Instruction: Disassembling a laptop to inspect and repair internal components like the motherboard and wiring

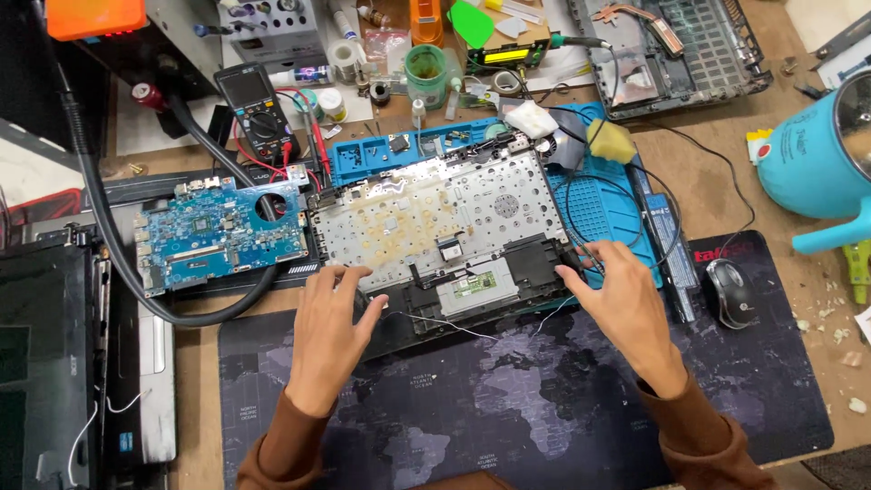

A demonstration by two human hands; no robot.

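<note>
Right, both hands are resting on the near edge of an opened laptop shell (435,236) lying inside-up across the middle of the bench. Left hand (328,322) is lying flat, fingers spread, tips touching the shell's lower left corner beside the silver keyboard backplate (426,213). Right hand (626,304) is also lying open, fingers fanned, tips sitting on the shell's lower right corner next to a black loop of cable (590,195). Neither hand is pinching anything. Both sleeves are brown.

Shell's far half is sitting on a blue work mat (608,218); its near edge is overhanging a dark desk mat with a map print (508,399). Touchpad plate (476,286) is showing between the two hands. Thin white wire (435,325) is trailing off the shell onto the desk mat.

Blue circuit board (213,236) is lying just left of the shell, with a thick black hose (136,272) curving around it. Multimeter (254,109) is sitting behind that, red leads tangled beside it. Yellow sponge (610,141) is resting on the work mat's far right corner. Mouse (730,292) is sitting on the desk mat, right of the right hand. Teal mug-shaped pot (807,154) is standing at the bench's right edge. Second stripped laptop base (671,50) is lying at the back.
</note>
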